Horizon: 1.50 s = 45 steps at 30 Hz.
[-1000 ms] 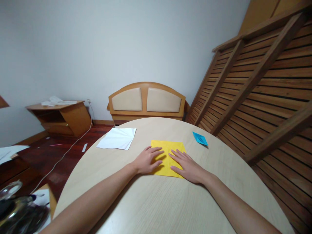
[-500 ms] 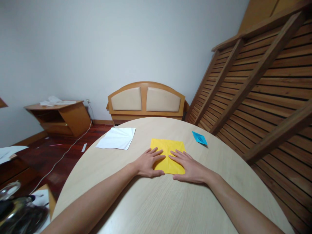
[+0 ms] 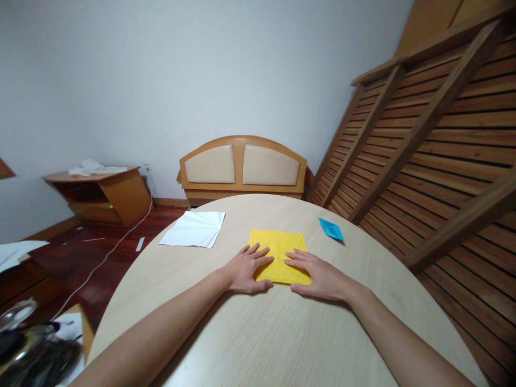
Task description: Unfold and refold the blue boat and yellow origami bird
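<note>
A yellow sheet of paper (image 3: 279,252) lies folded on the round light-wood table (image 3: 282,333), in the middle of the far half. My left hand (image 3: 245,269) rests flat on its near left corner, fingers spread. My right hand (image 3: 318,275) presses flat on its near right edge, fingers pointing left across the sheet. Neither hand grips anything. The near edge of the sheet is partly hidden under both hands.
A white creased sheet (image 3: 194,228) lies at the table's far left. A small blue folded paper (image 3: 331,229) sits at the far right. Beyond the table stand a padded headboard (image 3: 242,166), a low wooden cabinet (image 3: 100,191) and a slatted wooden frame (image 3: 423,150).
The sheet's near edge has moved farther from me, making the yellow shape shorter. Both hands have slid slightly apart along that near edge while pressing it flat.
</note>
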Tool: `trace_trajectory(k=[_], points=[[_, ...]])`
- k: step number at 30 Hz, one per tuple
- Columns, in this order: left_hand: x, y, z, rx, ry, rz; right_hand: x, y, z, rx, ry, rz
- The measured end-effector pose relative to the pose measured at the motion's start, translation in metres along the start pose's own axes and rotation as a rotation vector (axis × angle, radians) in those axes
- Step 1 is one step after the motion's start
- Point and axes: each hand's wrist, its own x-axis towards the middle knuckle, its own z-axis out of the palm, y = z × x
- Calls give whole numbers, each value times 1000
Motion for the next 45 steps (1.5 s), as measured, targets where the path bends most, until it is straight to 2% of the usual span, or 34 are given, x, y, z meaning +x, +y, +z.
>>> trace_trajectory(k=[4,10,24,30,37,41,45], points=[[1,0,0,17,6,-36,-2,4,-3,-12,8,24],[0,-2,1,12,16,-14,-4,16,-8,29,30,40],[-2,-8,-10,-67,61,298,-9,38,-13,201,3,101],[-2,-15,-8,-50,117,189,-9,40,-12,181,13,106],[2,-21,-7,21,179,-103,-9,37,-15,191,51,83],[3,-21,-6,-6,222,-182,-7,35,-15,258,142,101],[4,-23,-4,-26,270,-233,-2,37,-11,354,159,158]])
